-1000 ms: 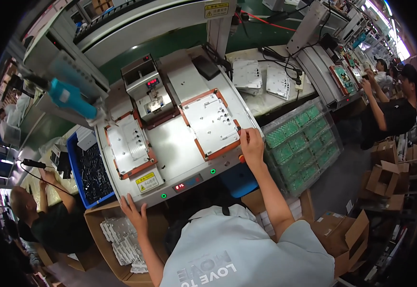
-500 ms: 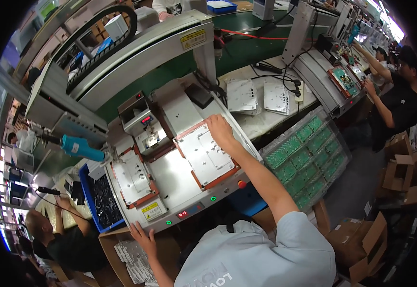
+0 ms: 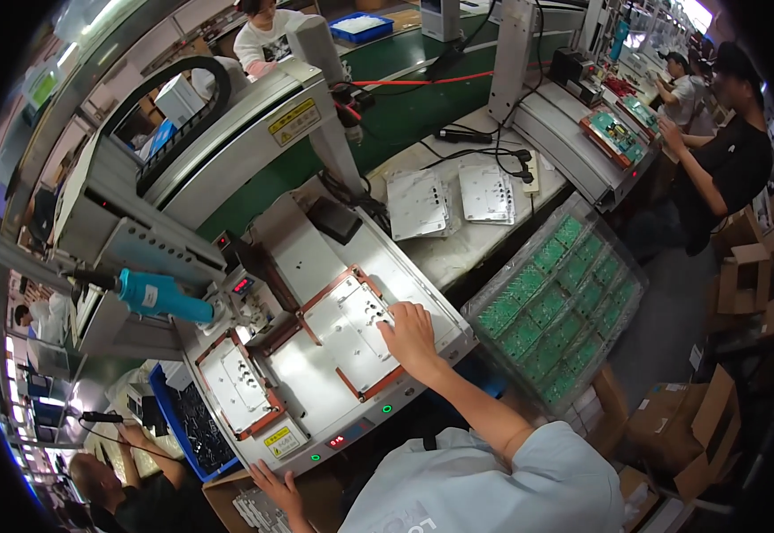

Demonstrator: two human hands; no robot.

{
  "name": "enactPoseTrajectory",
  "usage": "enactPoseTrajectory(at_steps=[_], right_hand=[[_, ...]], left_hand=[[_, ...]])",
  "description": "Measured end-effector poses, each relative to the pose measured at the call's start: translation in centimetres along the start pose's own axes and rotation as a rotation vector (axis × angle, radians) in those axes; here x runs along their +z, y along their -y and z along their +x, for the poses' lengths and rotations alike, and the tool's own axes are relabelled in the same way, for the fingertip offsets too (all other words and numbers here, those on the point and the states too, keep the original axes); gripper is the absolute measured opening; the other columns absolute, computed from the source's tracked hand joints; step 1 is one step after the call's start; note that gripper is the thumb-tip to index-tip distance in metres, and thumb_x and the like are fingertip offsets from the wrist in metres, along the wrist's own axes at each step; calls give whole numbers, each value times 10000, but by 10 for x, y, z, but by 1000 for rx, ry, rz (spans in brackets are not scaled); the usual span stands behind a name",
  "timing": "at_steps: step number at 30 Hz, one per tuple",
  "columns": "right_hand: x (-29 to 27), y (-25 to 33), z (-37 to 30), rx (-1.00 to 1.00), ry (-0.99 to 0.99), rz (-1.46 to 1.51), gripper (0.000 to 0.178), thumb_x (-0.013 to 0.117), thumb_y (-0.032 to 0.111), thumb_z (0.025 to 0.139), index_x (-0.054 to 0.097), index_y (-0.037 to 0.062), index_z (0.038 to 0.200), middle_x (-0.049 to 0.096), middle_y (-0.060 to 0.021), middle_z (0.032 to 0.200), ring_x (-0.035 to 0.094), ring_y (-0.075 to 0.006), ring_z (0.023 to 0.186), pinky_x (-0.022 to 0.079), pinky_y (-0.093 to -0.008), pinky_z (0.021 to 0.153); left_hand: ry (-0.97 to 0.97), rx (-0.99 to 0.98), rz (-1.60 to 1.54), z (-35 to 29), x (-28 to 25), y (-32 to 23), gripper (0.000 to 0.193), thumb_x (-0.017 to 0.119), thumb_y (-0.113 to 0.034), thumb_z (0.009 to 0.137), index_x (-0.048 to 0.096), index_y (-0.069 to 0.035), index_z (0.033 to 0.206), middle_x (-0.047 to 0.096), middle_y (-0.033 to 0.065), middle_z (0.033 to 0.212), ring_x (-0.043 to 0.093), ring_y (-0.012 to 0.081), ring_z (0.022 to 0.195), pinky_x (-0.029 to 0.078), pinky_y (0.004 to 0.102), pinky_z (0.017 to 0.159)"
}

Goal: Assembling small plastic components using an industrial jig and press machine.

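R hand [image 3: 409, 338] flat on white plate [image 3: 356, 333], L hand [image 3: 276, 487] low in carton [image 3: 254, 508]

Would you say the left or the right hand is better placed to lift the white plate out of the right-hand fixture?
Probably the right hand: it rests on the white plate, while the left hand sits low by the cardboard box.

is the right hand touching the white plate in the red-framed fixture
Touching: the head view shows the right hand lying flat on the white plate, no gap.
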State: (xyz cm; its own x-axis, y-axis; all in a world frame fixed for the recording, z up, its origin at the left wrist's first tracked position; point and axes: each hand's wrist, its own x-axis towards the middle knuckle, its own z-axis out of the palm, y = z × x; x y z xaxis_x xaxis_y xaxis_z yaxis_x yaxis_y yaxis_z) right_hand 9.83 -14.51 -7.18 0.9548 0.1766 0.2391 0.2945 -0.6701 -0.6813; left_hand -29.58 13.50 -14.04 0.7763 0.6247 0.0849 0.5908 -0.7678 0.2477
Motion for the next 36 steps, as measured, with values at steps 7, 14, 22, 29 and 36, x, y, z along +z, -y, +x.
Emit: enactPoseTrajectory(at_steps=[7, 14, 22, 29, 36], right_hand=[[-71, 39, 33, 406, 324, 609, 341, 686, 208, 840, 525, 32, 1085, 622, -150, 1002, 609, -232, 908, 483, -327, 799], [-108, -172, 118, 342, -519, 615, 180, 627, 169, 902, 581, 21, 993, 533, 0, 865, 490, -103, 802, 423, -247, 738], [-73, -458, 179, 390, -647, 830, 307, 596, 153, 919, 589, -11, 1179, 626, -115, 1125, 589, -201, 997, 473, -337, 882], [-60, -524, 226, 694, -284, 103, 300, 540, 240, 943, 611, 14, 1127, 640, -152, 1127, 609, -257, 1026, 476, -363, 904], [-60, -231, 146, 2, -486, 244, 292, 496, 138, 963, 607, -40, 1165, 632, -150, 1142, 591, -214, 1001, 472, -329, 869]], left_hand=[[11, 22, 28, 8, 6, 1, 735, 526, -429, 919, 244, -49, 1480, 162, 230, 1534, 138, 420, 1417, 122, 537, 1129], [36, -41, 127, -1, -8, -6, 711, 502, -414, 934, 244, -31, 1475, 174, 232, 1531, 159, 430, 1408, 128, 523, 1134], [77, -30, 51, 18, -12, -22, 733, 638, -255, 849, 288, -52, 1460, 203, 237, 1519, 198, 435, 1391, 164, 496, 1140], [-24, -28, 32, 9, -2, -15, 736, 634, -321, 859, 297, -66, 1461, 234, 216, 1513, 233, 432, 1379, 192, 485, 1132], [-319, -371, -25, -38, 12, 7, 650, 600, -314, 901, 323, -135, 1461, 258, 202, 1496, 241, 439, 1364, 212, 540, 1104]])
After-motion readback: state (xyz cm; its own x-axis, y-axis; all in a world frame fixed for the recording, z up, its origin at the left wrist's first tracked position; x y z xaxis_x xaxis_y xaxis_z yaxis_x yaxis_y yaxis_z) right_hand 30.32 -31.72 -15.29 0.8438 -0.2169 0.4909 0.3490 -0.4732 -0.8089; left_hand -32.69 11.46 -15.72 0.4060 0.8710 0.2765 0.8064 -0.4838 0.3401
